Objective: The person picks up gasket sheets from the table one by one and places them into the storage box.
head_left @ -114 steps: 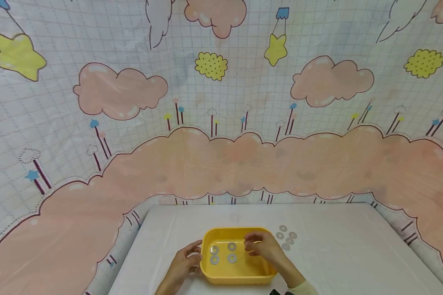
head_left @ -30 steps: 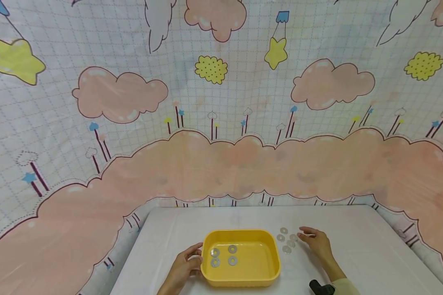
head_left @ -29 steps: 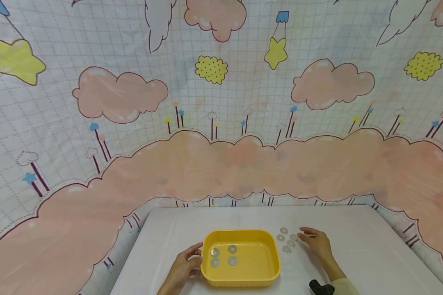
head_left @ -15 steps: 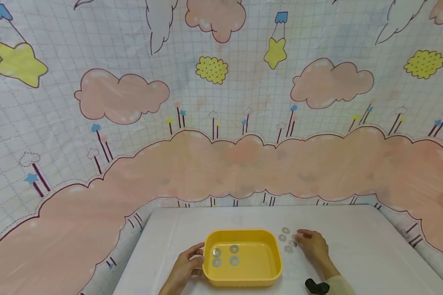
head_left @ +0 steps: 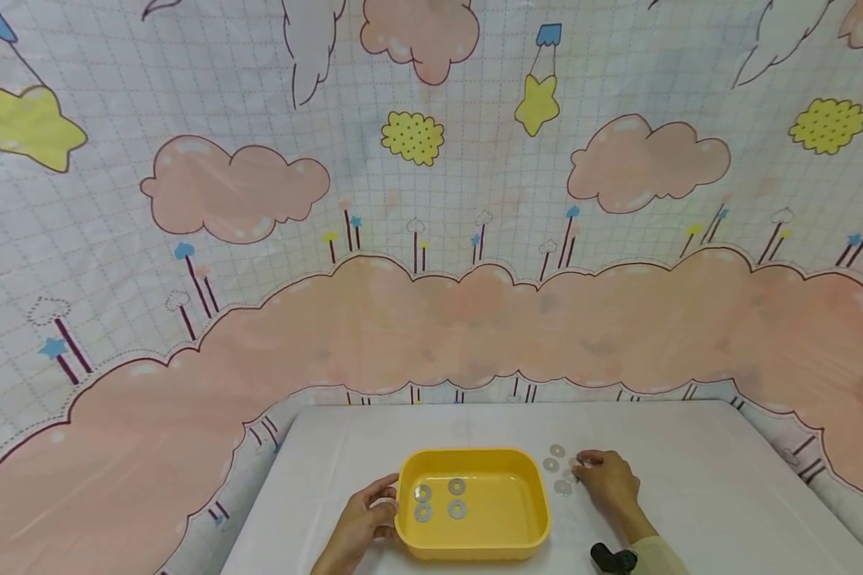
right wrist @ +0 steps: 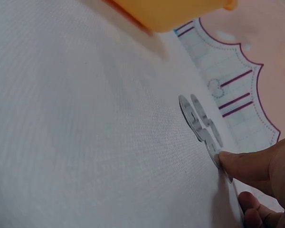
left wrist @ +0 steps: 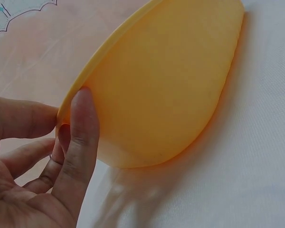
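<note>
A yellow rectangular tray (head_left: 472,551) stands on the white table. My left hand (head_left: 355,523) is at its left side; in the left wrist view the straight thumb (left wrist: 83,133) presses the outer wall just under the rim, and a fingertip touches the rim. Inside lie several flat metal washers (head_left: 457,509) towards the left. Right of the tray is a loose cluster of more washers (head_left: 562,487), flat on the cloth. My right hand (head_left: 610,483) is at the cluster's right edge, thumb tip (right wrist: 226,160) on a washer (right wrist: 211,151); whether it pinches it I cannot tell.
White cloth covers the table (head_left: 690,495). Behind and around hangs a printed curtain (head_left: 467,319) with clouds and stars. A black device (head_left: 614,559) sits at the right wrist, by a pale sleeve (head_left: 658,555).
My right hand has left the tray and gone right to the loose washers, its fingers now closing in on the cluster's right side. The left hand has stayed at the tray's left side.
</note>
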The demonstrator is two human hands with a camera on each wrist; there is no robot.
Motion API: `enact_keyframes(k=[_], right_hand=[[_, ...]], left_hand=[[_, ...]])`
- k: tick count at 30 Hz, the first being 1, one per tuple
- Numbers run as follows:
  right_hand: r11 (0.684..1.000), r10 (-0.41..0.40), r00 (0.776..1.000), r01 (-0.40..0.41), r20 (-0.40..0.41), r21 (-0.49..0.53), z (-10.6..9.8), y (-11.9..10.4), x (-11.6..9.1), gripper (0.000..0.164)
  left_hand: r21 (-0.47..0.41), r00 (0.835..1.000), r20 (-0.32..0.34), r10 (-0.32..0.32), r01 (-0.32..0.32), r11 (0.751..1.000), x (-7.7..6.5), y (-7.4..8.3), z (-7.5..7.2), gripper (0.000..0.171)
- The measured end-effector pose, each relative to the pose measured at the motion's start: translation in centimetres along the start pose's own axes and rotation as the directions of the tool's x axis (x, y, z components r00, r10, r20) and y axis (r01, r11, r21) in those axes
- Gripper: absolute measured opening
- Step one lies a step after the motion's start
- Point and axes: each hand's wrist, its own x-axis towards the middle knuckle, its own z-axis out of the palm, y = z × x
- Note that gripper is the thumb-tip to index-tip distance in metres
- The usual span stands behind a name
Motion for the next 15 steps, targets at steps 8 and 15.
enact_keyframes(k=[8, 15], right_hand=[[1.000, 0.003, 1.000, -0.002, 0.021, -0.004, -0.14, -0.33, -0.03, 0.030], [1.000, 0.030, 0.998, -0.030, 0.063, 0.001, -0.41, -0.53, 0.15, 0.027]], left_hand=[[0.002, 1.000, -0.004, 0.001, -0.001, 1.000, 0.11, -0.04, -0.08, 0.065], [0.000, 1.000, -0.006, 0.003, -0.003, 1.000, -0.07, -0.08, -0.02, 0.065]])
